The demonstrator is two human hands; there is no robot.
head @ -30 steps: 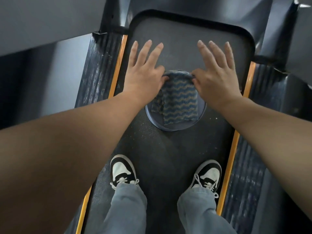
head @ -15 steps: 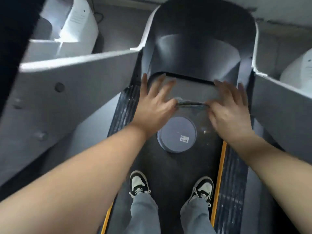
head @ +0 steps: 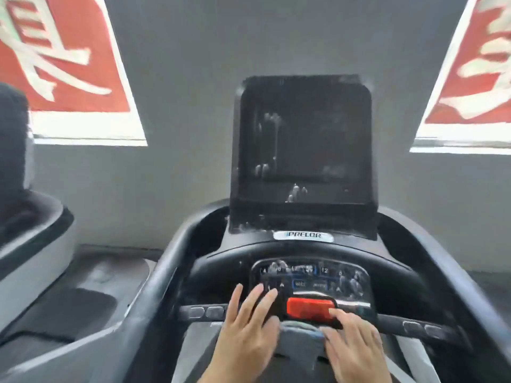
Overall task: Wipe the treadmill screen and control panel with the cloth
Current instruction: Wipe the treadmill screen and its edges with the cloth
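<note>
Here the grey-blue cloth (head: 300,341) hangs bunched between both hands, just below the red stop button (head: 309,308) of the control panel (head: 309,277); its long axis is blurred. The left hand (head: 244,338) and right hand (head: 352,346) each pinch a top corner, other fingers spread nearly straight. The smudged dark screen (head: 304,145) stands upright above, facing the person.
</note>
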